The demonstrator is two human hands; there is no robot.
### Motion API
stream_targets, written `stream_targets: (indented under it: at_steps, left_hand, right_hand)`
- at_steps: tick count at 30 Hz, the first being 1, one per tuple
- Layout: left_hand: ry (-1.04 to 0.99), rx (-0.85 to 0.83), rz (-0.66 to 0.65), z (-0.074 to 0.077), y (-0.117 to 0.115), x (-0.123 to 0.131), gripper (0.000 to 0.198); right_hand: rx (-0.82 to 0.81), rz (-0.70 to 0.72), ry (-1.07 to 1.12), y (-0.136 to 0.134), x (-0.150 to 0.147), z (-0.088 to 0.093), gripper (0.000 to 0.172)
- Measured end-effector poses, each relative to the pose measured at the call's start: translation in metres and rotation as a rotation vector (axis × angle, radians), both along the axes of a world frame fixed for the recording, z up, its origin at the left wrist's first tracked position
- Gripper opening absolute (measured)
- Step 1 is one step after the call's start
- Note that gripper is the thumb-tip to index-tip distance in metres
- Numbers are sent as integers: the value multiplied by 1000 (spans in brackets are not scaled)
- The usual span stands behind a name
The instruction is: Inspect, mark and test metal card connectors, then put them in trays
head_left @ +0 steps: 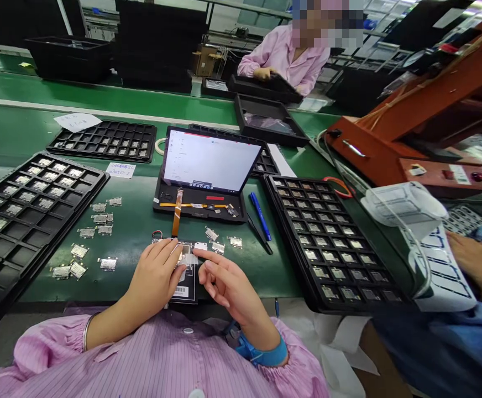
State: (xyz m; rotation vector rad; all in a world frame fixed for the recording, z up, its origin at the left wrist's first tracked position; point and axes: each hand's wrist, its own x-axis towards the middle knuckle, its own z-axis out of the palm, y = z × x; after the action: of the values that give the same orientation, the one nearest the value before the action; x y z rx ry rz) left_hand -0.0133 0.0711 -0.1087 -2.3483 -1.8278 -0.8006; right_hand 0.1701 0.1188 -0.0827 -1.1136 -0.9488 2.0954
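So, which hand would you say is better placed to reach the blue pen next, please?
Probably the right hand: it is nearer the pen, on the same side of the board, whereas the left hand lies over the board, farther away.

Free tabletop strip [132,228] between left-side modules [108,264] and hands [152,275]

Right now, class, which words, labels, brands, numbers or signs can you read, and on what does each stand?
None reads with certainty.
Upper paper slip: handwriting, too blurred.
Lower paper slip: handwriting, too blurred.
Screen: print too small.
Barcode label: too small.
Machine label: unreadable.
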Motion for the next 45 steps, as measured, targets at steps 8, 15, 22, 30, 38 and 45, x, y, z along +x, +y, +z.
stream_targets:
  at_steps: [8,15,22,30,38,45]
  left_hand:
    - [-7,5,-5,-2,0,0,30]
    - [0,6,-18,-2,0,0,30]
    - [-7,7,-17,-2,1,-1,31]
    - [-11,3,-14,2,0,-1,30]
    - [-56,-19,-24,1,-1,-3,30]
    - [-583,-354,-91,33,10,13,20]
  right_hand:
    - [-54,4,7,1,0,3,44]
    - [-49,-18,35,1,-3,3,42]
    - [-67,-19,32,2,-3,7,43]
    - [581,-73,-400,9,4,-1,28]
    - [1425,101,-1080,22,13,-17,20]
    - [1411,-7,-668,-5,12,-7,23]
